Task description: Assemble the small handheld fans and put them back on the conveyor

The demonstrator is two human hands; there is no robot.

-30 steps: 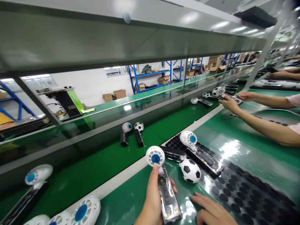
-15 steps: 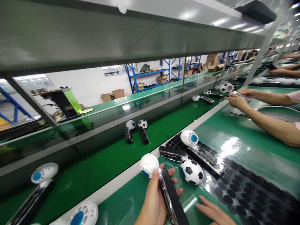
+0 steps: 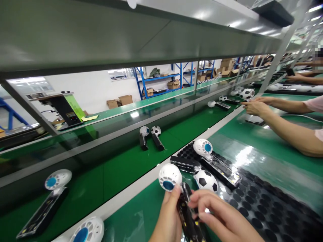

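Observation:
My left hand (image 3: 168,215) is closed round a handheld fan (image 3: 170,177) with a round white head, a blue centre and a black handle. The handle's inner side, with small brass-coloured spots, faces up. My right hand (image 3: 217,210) has its fingers curled at the upper part of that handle; their tips are slightly blurred. Just beyond lie a fan with a football-patterned head (image 3: 205,180) and another white-headed fan (image 3: 202,147) whose handle is open. Both rest by a sheet of black round pads (image 3: 262,205).
A green conveyor belt (image 3: 121,164) runs along the left, carrying several fans, among them a white one (image 3: 58,179) with its handle open. Another fan head (image 3: 88,230) is at the bottom edge. A co-worker's hands (image 3: 258,105) work at the right. A metal shelf (image 3: 141,37) hangs overhead.
The fan in my left hand has turned, so its blue centre and inner handle now show. My right hand has moved up and left to the handle. Fans on the belt have shifted rightward.

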